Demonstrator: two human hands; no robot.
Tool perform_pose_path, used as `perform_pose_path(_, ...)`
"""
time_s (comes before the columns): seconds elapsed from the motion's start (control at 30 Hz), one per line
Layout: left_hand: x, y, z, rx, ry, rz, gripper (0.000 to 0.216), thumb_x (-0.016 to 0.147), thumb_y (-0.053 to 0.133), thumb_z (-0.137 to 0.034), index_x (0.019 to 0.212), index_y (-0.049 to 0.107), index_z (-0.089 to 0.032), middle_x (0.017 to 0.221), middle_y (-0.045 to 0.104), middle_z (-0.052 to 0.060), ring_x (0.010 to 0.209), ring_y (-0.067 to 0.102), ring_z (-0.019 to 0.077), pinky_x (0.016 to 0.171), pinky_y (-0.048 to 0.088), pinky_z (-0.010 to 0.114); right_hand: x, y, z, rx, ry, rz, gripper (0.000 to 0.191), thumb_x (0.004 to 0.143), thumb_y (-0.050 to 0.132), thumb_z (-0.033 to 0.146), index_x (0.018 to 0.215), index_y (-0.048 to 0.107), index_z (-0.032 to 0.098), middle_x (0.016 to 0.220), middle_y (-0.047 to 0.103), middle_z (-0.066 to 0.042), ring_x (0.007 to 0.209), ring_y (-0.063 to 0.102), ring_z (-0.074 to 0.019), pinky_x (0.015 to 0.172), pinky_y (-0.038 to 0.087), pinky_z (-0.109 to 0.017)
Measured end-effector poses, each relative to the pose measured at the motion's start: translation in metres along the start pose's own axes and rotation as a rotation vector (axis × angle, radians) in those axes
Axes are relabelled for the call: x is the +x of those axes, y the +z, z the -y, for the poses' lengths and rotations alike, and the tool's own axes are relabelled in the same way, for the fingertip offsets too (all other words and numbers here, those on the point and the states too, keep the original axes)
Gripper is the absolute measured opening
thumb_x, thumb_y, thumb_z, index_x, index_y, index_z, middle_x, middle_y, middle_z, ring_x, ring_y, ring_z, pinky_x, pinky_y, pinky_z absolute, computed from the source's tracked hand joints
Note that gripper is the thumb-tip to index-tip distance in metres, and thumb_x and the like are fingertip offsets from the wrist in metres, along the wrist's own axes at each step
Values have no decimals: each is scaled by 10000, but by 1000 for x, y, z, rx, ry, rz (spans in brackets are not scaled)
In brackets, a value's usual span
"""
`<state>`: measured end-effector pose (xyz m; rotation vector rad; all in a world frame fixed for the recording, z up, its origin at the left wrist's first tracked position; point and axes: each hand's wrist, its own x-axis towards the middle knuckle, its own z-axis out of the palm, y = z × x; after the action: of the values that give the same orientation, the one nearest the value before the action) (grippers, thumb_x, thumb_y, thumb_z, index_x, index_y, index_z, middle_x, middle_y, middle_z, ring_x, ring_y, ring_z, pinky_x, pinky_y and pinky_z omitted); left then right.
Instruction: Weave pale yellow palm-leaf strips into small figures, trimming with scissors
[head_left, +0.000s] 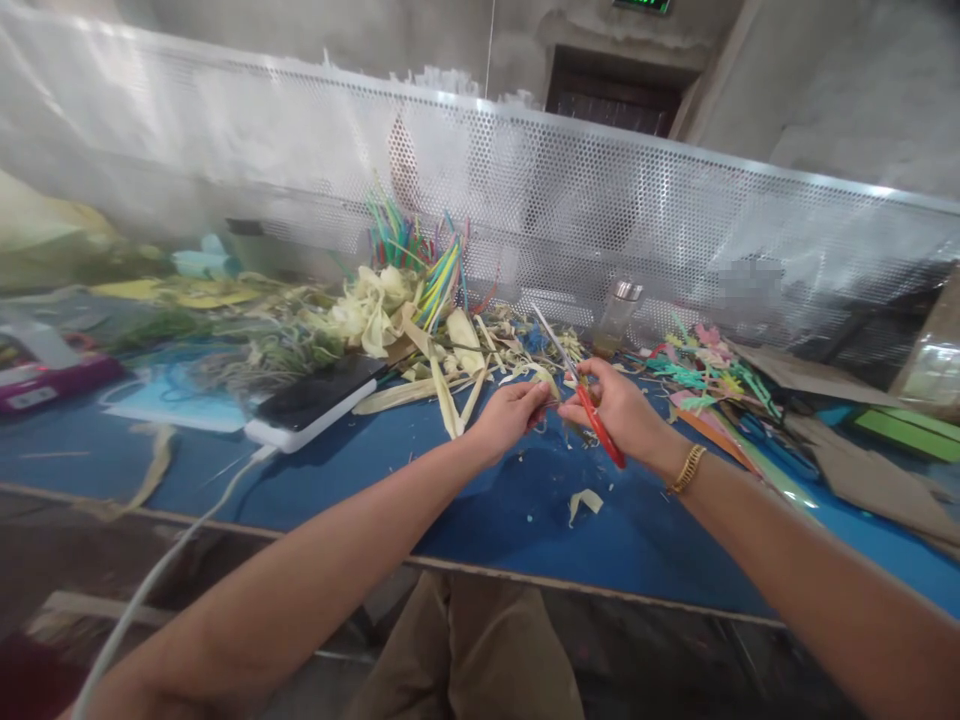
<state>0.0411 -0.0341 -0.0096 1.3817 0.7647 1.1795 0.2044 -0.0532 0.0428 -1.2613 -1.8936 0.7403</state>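
1. Silvery perforated-metal screen [480, 150] stands beyond both hands, behind the worktable.
2. Blue flat-topped table [480, 535] lies beneath the hands; its bare patch nearest the body gives room to work.
3. Pale, dry, husk-like strips [465, 340] lie heaped just beyond the left hand.
4. A black-screened phone on a white block [315, 405] rests left of the left hand.
5. Right hand [619, 405] grasps red-handled metal scissors [600, 425], blades pointing away from the body; whether fingers pass through the loops, I cannot tell.
6. Left hand [514, 415] pinches a curled, pale yellow-green piece [546, 380] at the fingertips, just beside the right fingertips. For neat handling, I would keep that pinch firm but light, and the blades turned clear of the fingers.
7. A small cream-coloured scrap [586, 502] lies nearer the body than the right hand.
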Motion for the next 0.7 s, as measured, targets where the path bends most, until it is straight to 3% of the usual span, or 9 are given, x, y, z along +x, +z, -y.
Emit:
perform_pose_path(0.17,1,-1,4,44,-29,2,321,740,632,-461,673,562,-155,496,347,-65,456,276,64,453,216,218,-4,9,-6,247,52,-61,500,594,773,312,969,459,210,630,607,36,518,514,-112,479,377,-233)
perform_pose_path(0.47,0,-1,0,29,-146,-61,212,710,703,-323,715,574,-154,592,543,-23,501,438,57,448,253,177,-7,18,-19,713,261,-131,567,515,825,231,960,475,202,541,536,89,476,535,-104,478,394,-219)
perform_pose_path(0.7,-2,-2,-5,-286,-277,-9,157,727,721,-209,721,584,-132,643,629,11,542,561,44,437,376,105,-12,29,-23,893,371,-98,468,542,820,165,891,509,189,606,593,58,523,595,-120,494,456,-229)
